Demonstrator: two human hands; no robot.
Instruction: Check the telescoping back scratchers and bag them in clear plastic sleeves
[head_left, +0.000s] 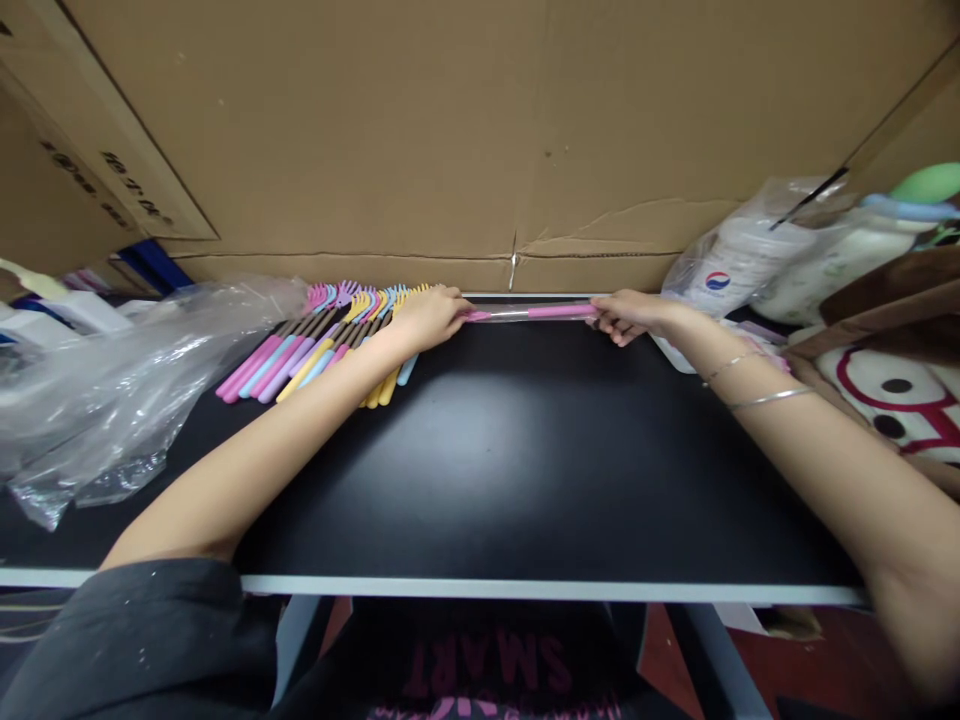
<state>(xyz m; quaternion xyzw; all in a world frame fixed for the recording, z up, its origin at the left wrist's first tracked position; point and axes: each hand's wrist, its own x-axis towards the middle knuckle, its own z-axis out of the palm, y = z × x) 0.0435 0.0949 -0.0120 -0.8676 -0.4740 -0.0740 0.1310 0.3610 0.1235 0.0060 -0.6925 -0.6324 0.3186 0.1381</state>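
A pink back scratcher (561, 312) is held level between my two hands near the back of the table, and clear plastic film seems to cover it. My left hand (435, 318) is closed on its pink head end. My right hand (621, 314) pinches the end of the pink handle, with its lower fingers curled loosely below. Just left of my left hand lies a row of back scratchers (307, 350) in pink, blue, purple and yellow, their claw heads toward the back. My left hand and forearm hide part of that row.
Crumpled clear plastic bags (120, 360) cover the table's left side. Behind the black table (480, 480) rises a cardboard wall (450, 130). At the right stand a bagged Pepsi cup (739, 265) with a straw, a pale bottle (847, 265) and a brown bag (892, 290).
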